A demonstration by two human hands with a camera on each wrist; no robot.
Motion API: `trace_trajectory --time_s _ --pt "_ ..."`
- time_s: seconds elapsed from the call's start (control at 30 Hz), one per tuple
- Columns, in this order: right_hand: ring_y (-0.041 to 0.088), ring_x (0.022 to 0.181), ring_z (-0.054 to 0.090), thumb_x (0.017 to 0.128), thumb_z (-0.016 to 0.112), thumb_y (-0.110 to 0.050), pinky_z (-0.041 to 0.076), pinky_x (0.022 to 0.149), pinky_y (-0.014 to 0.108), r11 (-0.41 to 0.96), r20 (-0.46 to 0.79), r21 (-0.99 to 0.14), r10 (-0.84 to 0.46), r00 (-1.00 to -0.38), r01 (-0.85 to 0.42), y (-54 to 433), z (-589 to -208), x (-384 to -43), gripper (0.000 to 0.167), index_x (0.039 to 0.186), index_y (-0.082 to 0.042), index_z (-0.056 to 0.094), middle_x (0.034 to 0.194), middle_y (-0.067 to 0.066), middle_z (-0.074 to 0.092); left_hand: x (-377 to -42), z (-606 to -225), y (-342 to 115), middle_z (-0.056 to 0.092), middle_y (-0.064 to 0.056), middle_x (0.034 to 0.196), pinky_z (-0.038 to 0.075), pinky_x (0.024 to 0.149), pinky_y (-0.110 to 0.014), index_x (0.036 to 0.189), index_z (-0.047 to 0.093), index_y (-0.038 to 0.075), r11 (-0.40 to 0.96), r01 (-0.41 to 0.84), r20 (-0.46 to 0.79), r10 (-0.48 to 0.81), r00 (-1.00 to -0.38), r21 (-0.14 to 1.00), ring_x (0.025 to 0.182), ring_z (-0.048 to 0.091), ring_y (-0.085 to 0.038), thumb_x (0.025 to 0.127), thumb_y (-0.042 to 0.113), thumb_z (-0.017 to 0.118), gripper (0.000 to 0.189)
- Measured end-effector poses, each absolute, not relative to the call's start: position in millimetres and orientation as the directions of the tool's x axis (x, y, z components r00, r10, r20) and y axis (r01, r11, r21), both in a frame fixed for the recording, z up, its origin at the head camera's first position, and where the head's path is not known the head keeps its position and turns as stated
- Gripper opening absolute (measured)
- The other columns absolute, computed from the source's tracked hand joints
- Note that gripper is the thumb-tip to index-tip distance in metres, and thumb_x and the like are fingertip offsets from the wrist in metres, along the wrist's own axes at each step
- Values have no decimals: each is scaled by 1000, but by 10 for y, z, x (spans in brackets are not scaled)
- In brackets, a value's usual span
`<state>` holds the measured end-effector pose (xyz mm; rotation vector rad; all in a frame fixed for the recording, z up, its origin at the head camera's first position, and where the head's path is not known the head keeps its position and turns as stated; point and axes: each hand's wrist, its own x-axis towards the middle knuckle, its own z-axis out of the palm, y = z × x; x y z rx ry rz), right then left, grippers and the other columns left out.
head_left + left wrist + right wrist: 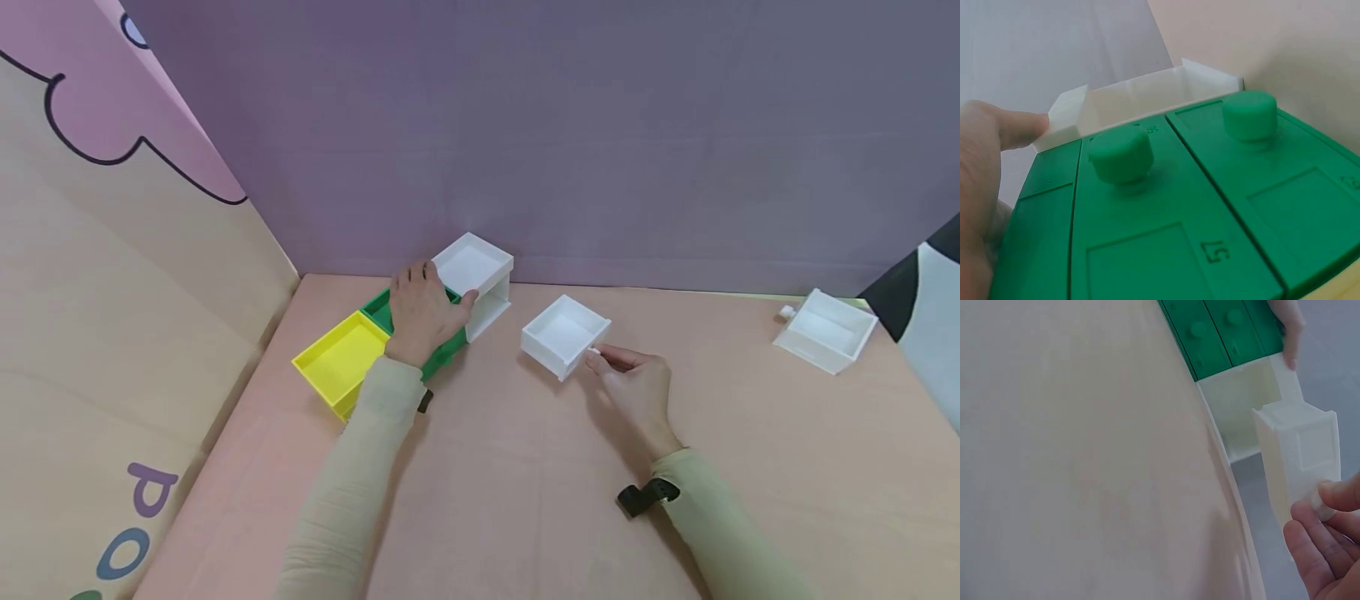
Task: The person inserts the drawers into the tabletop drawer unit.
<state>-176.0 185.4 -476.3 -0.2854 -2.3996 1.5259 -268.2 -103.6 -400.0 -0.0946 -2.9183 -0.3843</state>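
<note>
My right hand [637, 383] pinches the knob of a small white drawer [562, 337] between thumb and fingers. The drawer is apart from the white drawer case [487, 312], whose open front shows in the right wrist view. My left hand [422, 312] rests across the top of the green drawer unit [444, 354], its thumb touching the white case's top edge. Two green drawer fronts with round knobs [1121, 155] show in the left wrist view. A yellow unit [339, 358] adjoins the green one on the left, partly behind my left forearm.
Another white drawer [828, 329] with a knob sits at the far right of the pink-covered table [525, 500]. A purple-grey backdrop [570, 150] stands behind, and a printed cream panel [112, 292] borders the left side.
</note>
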Motion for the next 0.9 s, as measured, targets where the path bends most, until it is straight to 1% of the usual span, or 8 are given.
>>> trace_trajectory --time_s 0.1,0.17,0.27,0.37,0.47,0.7,0.9 --pt "-11 88 66 94 81 -19 50 77 8 411 127 -911 312 -942 14 1770 -4782 -1807 24 113 -4 84 110 16 81 -2685 -4004 -1029 52 -26 154 35 125 -55 152 47 -9 964 81 193 32 -981 253 145 47 -44 99 62 56 89" --pt "-3 94 69 94 81 -19 50 79 9 406 127 -914 308 -943 10 1720 -4797 -1834 24 113 -5 84 111 15 82 -2686 -4009 -1028 51 -26 155 34 126 -56 153 46 -9 963 79 188 30 -982 257 146 46 -44 99 62 56 89" --pt "12 103 73 94 81 -20 50 82 10 405 134 -914 300 -945 -1 1660 -4818 -1869 23 112 -6 84 110 14 82 -2686 -4021 -1033 51 -26 156 33 126 -56 153 45 -9 961 79 190 29 -981 263 146 46 -44 99 62 55 89" --pt "23 108 75 94 81 -18 50 83 11 398 153 -917 292 -944 -25 1613 -4835 -1903 22 111 -5 84 109 14 82 -2685 -4034 -1040 52 -26 155 33 126 -56 152 46 -8 959 84 200 30 -979 270 145 46 -44 99 62 55 88" --pt "25 108 75 94 81 -16 50 83 11 393 162 -919 289 -944 -38 1570 -4845 -1930 20 110 -5 84 108 14 82 -2686 -4046 -1044 53 -25 153 34 125 -56 151 48 -8 959 91 214 33 -976 270 143 48 -43 99 62 56 87" --pt "21 105 74 94 80 -16 51 84 14 378 147 -925 275 -950 -33 1446 -4837 -1988 19 109 -6 85 106 13 83 -2686 -4056 -1048 55 -25 151 35 124 -55 149 49 -8 958 95 227 33 -973 270 142 49 -42 98 62 56 86" --pt "24 105 76 93 79 -16 52 84 16 390 149 -920 250 -957 -41 1333 -4820 -2039 20 109 -4 85 106 14 83 -2682 -4052 -1045 54 -25 152 35 125 -55 150 48 -7 959 90 217 31 -976 268 143 48 -42 99 63 55 87"
